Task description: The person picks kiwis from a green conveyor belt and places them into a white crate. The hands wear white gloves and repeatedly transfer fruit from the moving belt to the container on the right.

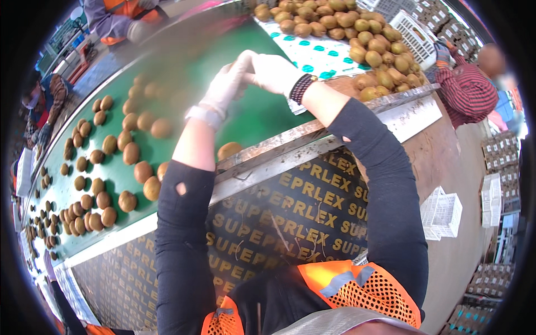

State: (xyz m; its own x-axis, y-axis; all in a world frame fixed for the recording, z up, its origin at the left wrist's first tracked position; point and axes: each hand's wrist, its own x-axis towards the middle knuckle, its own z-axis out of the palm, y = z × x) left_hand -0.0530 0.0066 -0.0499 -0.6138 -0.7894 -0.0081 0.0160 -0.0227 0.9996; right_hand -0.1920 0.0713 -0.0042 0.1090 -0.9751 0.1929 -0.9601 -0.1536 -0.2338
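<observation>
My left hand (224, 90) and my right hand (274, 73), both in pale gloves, meet above a green conveyor belt (264, 119). Their fingers touch and overlap; whether anything lies between them is hidden. Many loose kiwifruit (131, 153) are spread over the belt to the left of my hands. One kiwifruit (229, 150) rests against the near metal rail (276, 144), right of my left forearm. Beyond my right hand, a heap of kiwifruit (374, 58) sits partly on a white sheet with green marks (310, 52).
Across the belt stands a person in an orange vest (121, 19). Another in a striped top (467, 90) is at the right, near a white plastic crate (412, 39). More white crates (441, 213) stand on the floor. A dark printed board (289, 217) fronts the belt below my arms.
</observation>
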